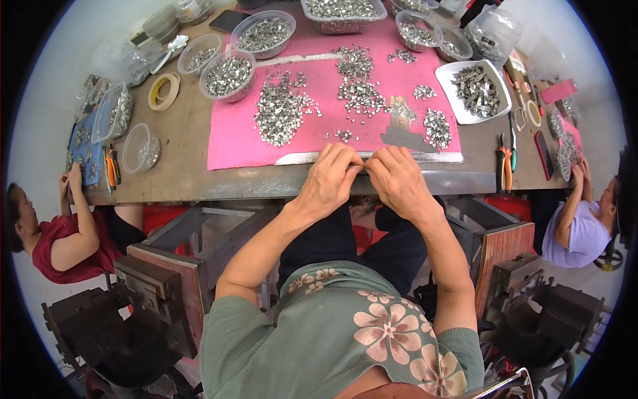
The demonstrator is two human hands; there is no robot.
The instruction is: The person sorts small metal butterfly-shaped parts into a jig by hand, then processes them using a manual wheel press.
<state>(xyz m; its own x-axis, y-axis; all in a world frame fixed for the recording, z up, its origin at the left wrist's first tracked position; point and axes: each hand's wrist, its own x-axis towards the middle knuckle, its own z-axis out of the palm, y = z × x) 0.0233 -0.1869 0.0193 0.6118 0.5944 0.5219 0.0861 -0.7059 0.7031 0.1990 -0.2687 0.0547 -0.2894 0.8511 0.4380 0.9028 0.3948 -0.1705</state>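
Evidently, any marking on the white jar point(190, 8) at the back left is too small to be read. Small silvery metal pieces point(278, 116) are heaped on a pink mat point(226, 143), which is spread over the worktop point(179, 126). The left hand point(332, 174) and the right hand point(399, 179) are held just beside each other at the front edge, with their fingertips almost meeting. In each hand, thumb and fingers are drawn together in a pinch; whether a piece is gripped between the tips cannot be told. A few loose pieces point(342, 135) are scattered just beyond the left hand, and the larger heaps are set farther back. Near the right hand, a grey strip point(411, 140) is laid across the mat, and a small heap point(437, 129) is gathered beside its right end. More pieces are kept in a white dish point(446, 86) at the mat's right side and in a round clear tub point(232, 98) at its back left. Pliers point(501, 163) with orange and black handles are placed to the right, near a red phone point(543, 155). At either side, small things are being handled by a co-worker in dark red point(73, 233) and a co-worker in lilac point(578, 233)
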